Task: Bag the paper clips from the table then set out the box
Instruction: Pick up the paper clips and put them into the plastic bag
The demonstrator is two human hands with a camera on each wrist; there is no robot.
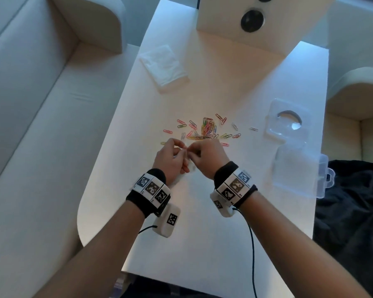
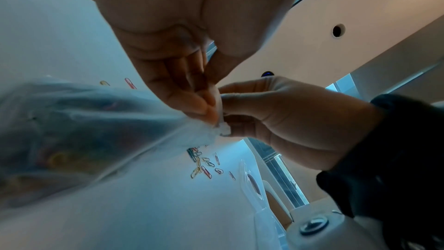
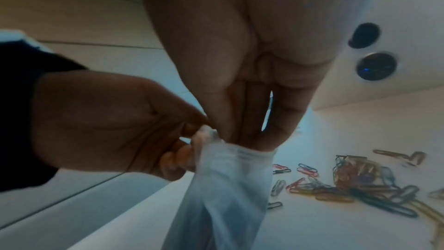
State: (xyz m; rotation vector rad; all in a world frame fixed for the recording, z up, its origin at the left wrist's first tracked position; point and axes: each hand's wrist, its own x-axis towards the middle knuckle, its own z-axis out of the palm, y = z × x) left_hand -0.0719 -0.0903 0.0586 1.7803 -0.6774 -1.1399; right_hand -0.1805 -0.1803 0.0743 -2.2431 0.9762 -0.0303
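Note:
A small clear plastic bag (image 2: 100, 132) (image 3: 228, 187) hangs between both hands just above the white table (image 1: 202, 233). My left hand (image 1: 172, 158) (image 2: 204, 105) pinches one side of its top edge. My right hand (image 1: 205, 155) (image 3: 242, 140) pinches the other side. Colourful paper clips (image 1: 207, 130) (image 3: 355, 182) (image 2: 204, 164) lie scattered in a heap just beyond the hands. A clear plastic box (image 1: 299, 168) lies open on the table's right side, its lid (image 1: 286, 119) spread behind it. Blurred coloured shapes show through the bag in the left wrist view.
A stack of clear bags (image 1: 164, 65) lies at the table's far left. A white unit with round black holes (image 1: 252, 20) stands at the far end. Cream sofas (image 1: 30, 125) flank the table, and dark cloth (image 1: 353, 211) lies at the right.

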